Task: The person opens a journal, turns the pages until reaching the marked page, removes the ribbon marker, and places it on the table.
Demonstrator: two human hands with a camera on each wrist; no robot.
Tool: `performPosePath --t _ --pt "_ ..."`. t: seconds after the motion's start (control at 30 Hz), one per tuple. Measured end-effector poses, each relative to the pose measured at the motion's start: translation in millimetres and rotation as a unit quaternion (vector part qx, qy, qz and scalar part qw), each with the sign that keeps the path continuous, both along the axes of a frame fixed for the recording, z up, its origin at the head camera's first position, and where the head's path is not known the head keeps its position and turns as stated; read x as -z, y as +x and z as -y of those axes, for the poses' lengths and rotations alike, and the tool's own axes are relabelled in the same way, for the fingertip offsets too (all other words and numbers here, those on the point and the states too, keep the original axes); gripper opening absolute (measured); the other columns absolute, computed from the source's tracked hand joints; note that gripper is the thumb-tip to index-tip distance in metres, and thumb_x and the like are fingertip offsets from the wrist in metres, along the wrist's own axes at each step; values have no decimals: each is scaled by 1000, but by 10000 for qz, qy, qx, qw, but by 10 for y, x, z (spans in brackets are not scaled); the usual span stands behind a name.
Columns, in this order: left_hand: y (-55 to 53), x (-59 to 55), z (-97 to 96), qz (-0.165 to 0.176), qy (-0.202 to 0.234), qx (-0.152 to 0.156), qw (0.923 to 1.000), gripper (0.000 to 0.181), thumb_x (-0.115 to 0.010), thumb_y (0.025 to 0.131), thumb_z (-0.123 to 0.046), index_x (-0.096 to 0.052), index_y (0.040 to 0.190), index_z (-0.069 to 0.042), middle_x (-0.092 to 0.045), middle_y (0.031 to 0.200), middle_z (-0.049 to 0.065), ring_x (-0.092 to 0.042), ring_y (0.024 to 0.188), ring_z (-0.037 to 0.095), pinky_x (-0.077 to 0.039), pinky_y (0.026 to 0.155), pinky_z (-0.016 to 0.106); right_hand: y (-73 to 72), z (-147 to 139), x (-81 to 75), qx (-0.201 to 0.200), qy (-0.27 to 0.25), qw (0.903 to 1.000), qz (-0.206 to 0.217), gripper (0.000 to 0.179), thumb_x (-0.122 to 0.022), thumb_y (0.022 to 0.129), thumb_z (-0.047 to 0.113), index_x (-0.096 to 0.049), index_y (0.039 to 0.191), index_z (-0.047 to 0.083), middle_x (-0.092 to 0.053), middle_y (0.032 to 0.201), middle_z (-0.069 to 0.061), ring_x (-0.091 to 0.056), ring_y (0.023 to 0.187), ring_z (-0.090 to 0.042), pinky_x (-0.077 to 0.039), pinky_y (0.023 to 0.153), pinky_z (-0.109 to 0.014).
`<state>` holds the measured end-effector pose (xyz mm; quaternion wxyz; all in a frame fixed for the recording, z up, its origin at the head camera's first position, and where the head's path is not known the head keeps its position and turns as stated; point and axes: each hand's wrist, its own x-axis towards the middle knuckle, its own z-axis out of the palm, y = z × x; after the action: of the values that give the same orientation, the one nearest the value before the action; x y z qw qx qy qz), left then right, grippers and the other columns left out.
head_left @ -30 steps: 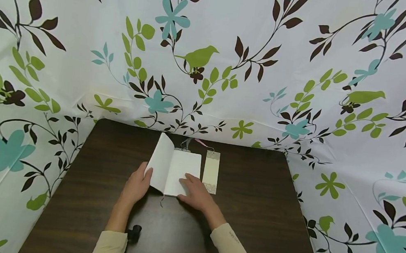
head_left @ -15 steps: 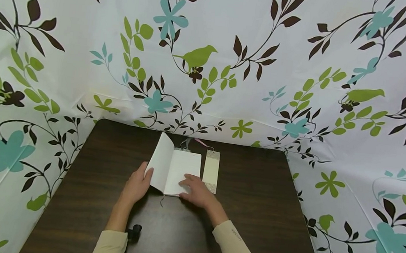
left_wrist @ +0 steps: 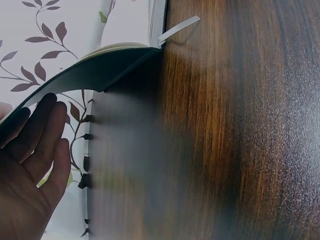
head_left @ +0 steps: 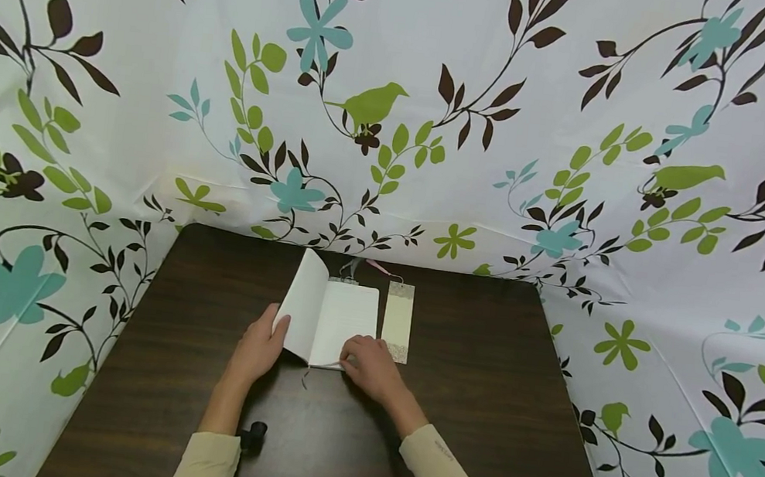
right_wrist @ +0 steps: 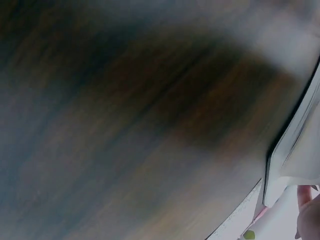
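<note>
An open notebook (head_left: 343, 308) with white pages and a dark cover (left_wrist: 95, 70) lies on the brown table. Its left side stands raised, and my left hand (head_left: 259, 346) holds that edge, thumb on the page side and fingers behind the cover. At the lower right corner, my right hand (head_left: 372, 366) has curled fingers pinching a page, which bows slightly upward. A thin ribbon marker (left_wrist: 180, 29) hangs out at the bottom of the spine. Just right of the notebook lies a cream bookmark (head_left: 398, 322) with patterned ends and a pink ribbon.
Behind the notebook peeks another patterned piece with a grey ribbon (head_left: 350, 268), mostly hidden. A black device (head_left: 254, 436) sits at my left wrist. The dark wood table (head_left: 491, 405) meets a curtain (head_left: 385, 215) printed with leaves and birds at its back edge.
My right hand has gone from lying on the page with fingers spread to curling at its lower right corner, and the page there bends up. The left hand keeps its hold.
</note>
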<state>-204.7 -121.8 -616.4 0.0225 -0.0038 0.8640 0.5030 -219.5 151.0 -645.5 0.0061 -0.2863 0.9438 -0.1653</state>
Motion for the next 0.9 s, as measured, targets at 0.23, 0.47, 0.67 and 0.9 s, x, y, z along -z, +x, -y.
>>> performPosePath --t 0.23,0.47,0.67,0.9 --pt "7 -15 -10 6 43 0 10000 41 -41 118 -39 -51 146 -11 -72 127 18 -69 113 33 -53 94 55 -39 16 -10 341 -818 9947 528 6 -69 103 24 -73 99 25 -73 131 3 -65 124 -23 -39 109 -59" --pt "11 -29 -25 59 23 -71 10000 42 -43 117 -39 -50 148 -11 -72 129 18 -69 114 34 -53 95 57 -30 30 -69 496 -599 9960 436 20 -66 96 14 -76 111 24 -67 144 -1 -56 139 -28 -32 113 -62" --pt "5 -3 -22 21 117 -45 9999 42 -43 117 -40 -51 147 -11 -72 129 17 -68 114 32 -52 96 54 -15 -4 -36 1314 -842 9877 26 64 -78 92 15 -56 152 20 -40 169 -13 -43 151 -39 -37 114 -65" --pt "23 22 -10 28 157 -29 9999 42 -41 117 -42 -52 143 -11 -71 125 15 -66 111 30 -51 93 52 -16 125 -44 2235 -2496 9413 410 98 -81 95 25 -22 171 7 -39 169 -20 -47 149 -40 -44 115 -62"
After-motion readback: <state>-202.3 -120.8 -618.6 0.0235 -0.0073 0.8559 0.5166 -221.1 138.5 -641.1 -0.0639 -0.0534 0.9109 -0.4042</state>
